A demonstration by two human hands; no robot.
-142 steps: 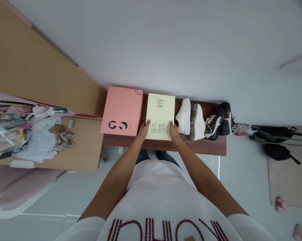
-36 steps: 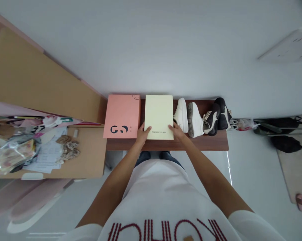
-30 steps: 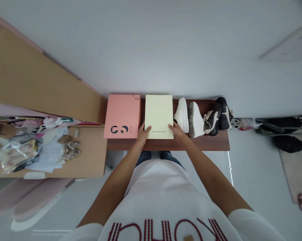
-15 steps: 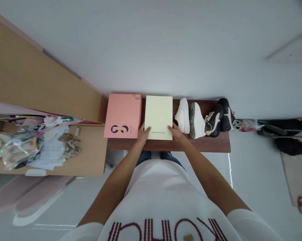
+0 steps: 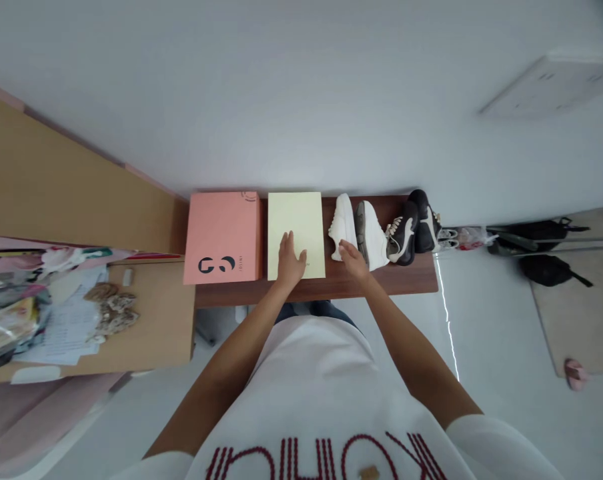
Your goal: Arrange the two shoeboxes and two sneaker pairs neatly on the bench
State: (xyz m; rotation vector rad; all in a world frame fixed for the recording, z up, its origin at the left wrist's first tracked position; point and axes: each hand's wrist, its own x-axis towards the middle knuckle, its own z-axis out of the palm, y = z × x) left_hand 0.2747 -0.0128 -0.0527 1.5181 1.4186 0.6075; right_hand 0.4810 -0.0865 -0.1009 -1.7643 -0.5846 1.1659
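Note:
A pale yellow shoe box point(image 5: 295, 223) lies flat on a dark wooden bench point(image 5: 381, 285) against the wall. My left hand point(image 5: 290, 259) rests flat on the near part of its lid, fingers stretched out. My right hand point(image 5: 354, 259) is off the box, just right of it, reaching towards a pair of white sneakers point(image 5: 357, 227); its fingers are loosely apart and hold nothing. A pink shoe box point(image 5: 223, 236) sits close on the yellow box's left.
A pair of black and white sneakers point(image 5: 415, 224) stands at the bench's right end. A light wooden desk point(image 5: 161, 320) with papers and packets is on the left. Black bags point(image 5: 541, 248) and a mat point(image 5: 576, 313) lie on the floor at right.
Both hands gripped the yellow box's near corners before. Now my left hand lies on top of the lid and my right hand has let go and moved right towards the white sneakers.

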